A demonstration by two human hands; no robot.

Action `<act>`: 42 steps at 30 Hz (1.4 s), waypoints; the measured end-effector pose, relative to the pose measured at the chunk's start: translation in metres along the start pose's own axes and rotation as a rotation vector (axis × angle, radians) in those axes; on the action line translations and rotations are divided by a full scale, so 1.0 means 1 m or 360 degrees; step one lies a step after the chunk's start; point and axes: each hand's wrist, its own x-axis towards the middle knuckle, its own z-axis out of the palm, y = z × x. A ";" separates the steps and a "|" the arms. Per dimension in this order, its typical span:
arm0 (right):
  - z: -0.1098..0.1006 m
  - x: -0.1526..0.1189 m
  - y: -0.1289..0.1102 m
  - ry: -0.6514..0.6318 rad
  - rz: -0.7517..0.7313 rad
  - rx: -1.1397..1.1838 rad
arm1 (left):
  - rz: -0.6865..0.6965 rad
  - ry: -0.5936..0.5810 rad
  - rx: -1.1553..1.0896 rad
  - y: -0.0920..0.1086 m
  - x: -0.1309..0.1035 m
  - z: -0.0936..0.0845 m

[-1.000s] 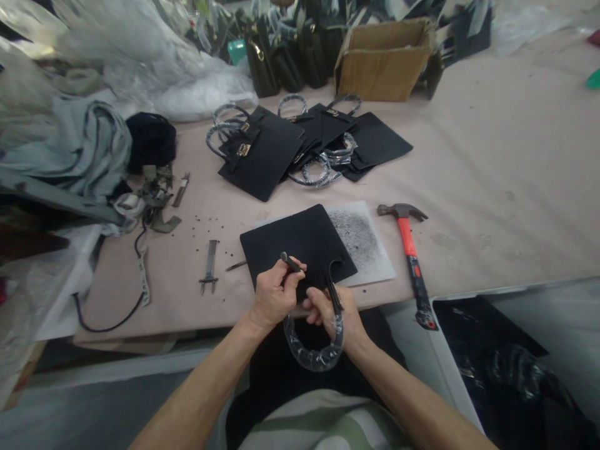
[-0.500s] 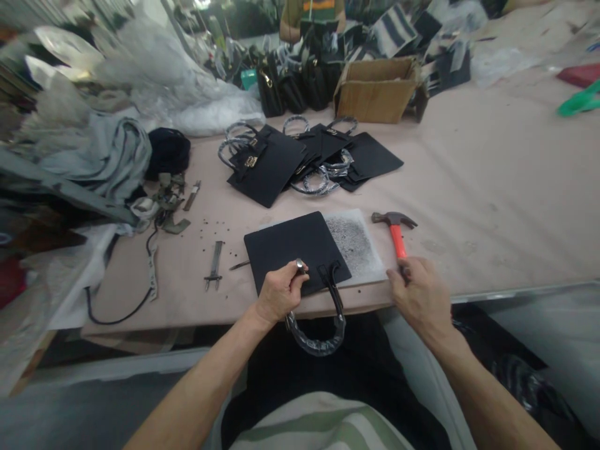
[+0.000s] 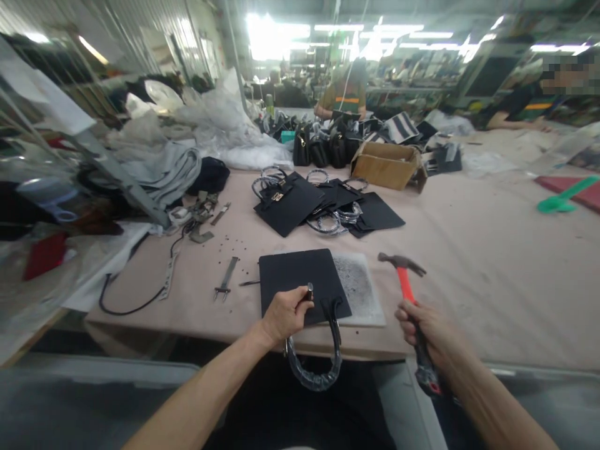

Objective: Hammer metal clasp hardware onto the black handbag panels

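My left hand (image 3: 288, 310) is closed around a short metal punch (image 3: 310, 291), held upright on a black bag panel (image 3: 300, 275). A bag handle (image 3: 315, 379) wrapped in clear plastic is joined to the panel and hangs over the table's front edge. Under the panel lies a pale board (image 3: 360, 287) covered in dark marks. My right hand (image 3: 429, 328) grips a claw hammer (image 3: 407, 281) by its black and orange handle. The hammer's head is raised to the right of the board, apart from the punch.
More black panels with wrapped handles (image 3: 300, 203) lie farther back. Behind them stand a cardboard box (image 3: 387, 165) and finished black bags (image 3: 321, 147). A two-pronged metal tool (image 3: 227, 279) lies left, near small dark bits. Co-workers sit beyond the table (image 3: 469, 250).
My head view has tilted up, showing more of the room. The hammer has come up off the table in my right hand. My left hand still holds the punch on the panel.
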 end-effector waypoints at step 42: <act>-0.017 -0.001 0.012 -0.0028 0.0038 -0.0882 | 0.0015 -0.0093 0.0028 0.003 0.006 -0.005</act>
